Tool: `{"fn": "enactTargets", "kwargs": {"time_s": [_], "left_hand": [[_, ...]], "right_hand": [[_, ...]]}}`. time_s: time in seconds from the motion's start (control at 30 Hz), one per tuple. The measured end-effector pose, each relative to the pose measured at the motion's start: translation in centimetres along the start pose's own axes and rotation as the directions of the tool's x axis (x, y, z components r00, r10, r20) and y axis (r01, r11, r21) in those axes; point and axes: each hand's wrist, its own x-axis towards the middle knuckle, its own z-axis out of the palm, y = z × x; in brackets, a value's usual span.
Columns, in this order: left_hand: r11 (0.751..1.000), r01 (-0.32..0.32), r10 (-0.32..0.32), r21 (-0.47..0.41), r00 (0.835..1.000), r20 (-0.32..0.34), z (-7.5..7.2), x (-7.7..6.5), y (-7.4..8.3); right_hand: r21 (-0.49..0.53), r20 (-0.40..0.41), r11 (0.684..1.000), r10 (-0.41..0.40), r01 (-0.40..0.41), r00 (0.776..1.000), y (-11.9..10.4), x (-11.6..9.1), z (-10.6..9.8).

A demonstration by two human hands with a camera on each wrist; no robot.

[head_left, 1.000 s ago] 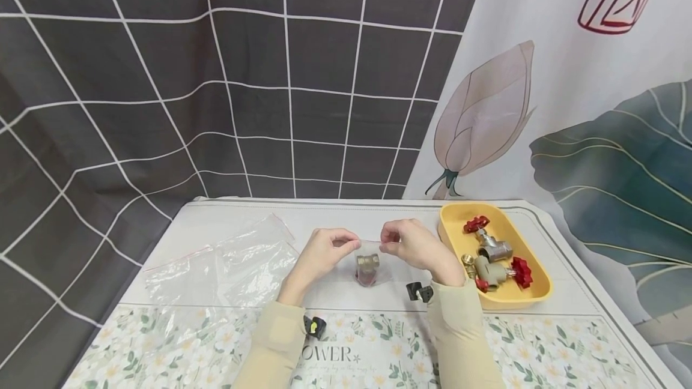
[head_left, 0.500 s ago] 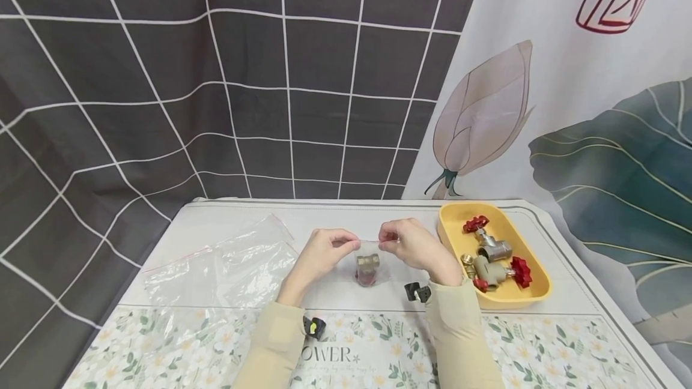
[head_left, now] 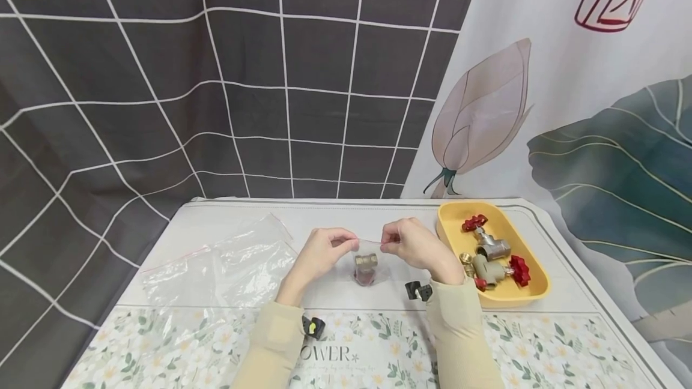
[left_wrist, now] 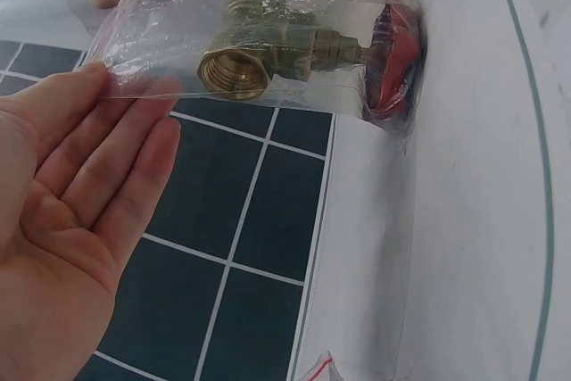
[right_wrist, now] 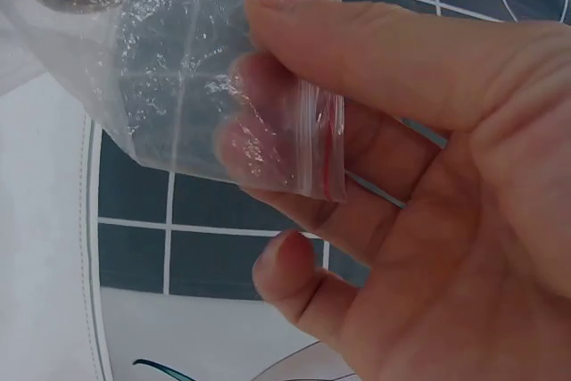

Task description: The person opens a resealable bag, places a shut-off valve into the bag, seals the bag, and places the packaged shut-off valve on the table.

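A clear zip bag with a red line along its top edge hangs between both hands. Inside it is a brass valve whose red handwheel points down at the table in the head view. My left hand pinches one top corner of the bag between thumb and fingertip, its other fingers extended below in the left wrist view. At the opposite corner my right hand pinches the bag with the thumb over the zip strip. The bag's lower end touches or nearly touches the tabletop.
On the right stands a yellow tray with several valves, among them a silver valve with a red handwheel. Flat clear bags lie overlapping on the left of the table. A dark checked curtain hangs behind.
Both hands stay almost still, pinching the bag's top corners. The whole head view has shifted very slightly.
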Motion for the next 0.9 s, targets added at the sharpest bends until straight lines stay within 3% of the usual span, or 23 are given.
{"fn": "enactTargets", "kwargs": {"time_s": [0.4, 0.9], "left_hand": [[1.0, -0.016, 0.016, 0.009, 1.0, -0.002, -0.1, -0.01, 0.23], [1.0, -0.016, 0.016, -0.003, 1.0, 0.008, 0.13, -0.11, 0.11]], "right_hand": [[0.012, -0.001, 1.0, 0.024, -0.024, 1.0, -0.02, 0.07, -0.02], [0.069, -0.009, 0.997, -0.035, 0.036, 0.999, 0.17, 0.01, 0.34]]}}
